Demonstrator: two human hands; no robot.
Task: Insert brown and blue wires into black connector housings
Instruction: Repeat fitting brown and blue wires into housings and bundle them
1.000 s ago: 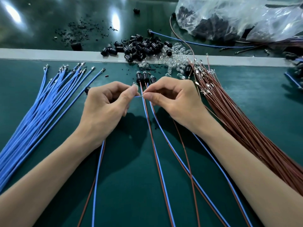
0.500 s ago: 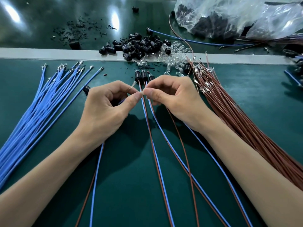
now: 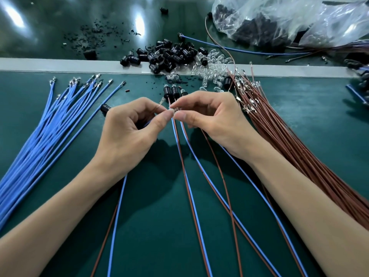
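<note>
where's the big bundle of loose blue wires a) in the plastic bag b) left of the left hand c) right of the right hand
b: the blue wire bundle fans out left of the left hand, while the brown wire bundle lies right of the right hand.

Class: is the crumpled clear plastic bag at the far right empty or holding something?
Not empty: the crumpled clear plastic bag shows a heap of dark parts through its film; how full, cannot tell.

An assembly workshop: green bench mat (image 3: 159, 226), blue wire bundle (image 3: 46, 126), heaped black housings (image 3: 171, 50).
</note>
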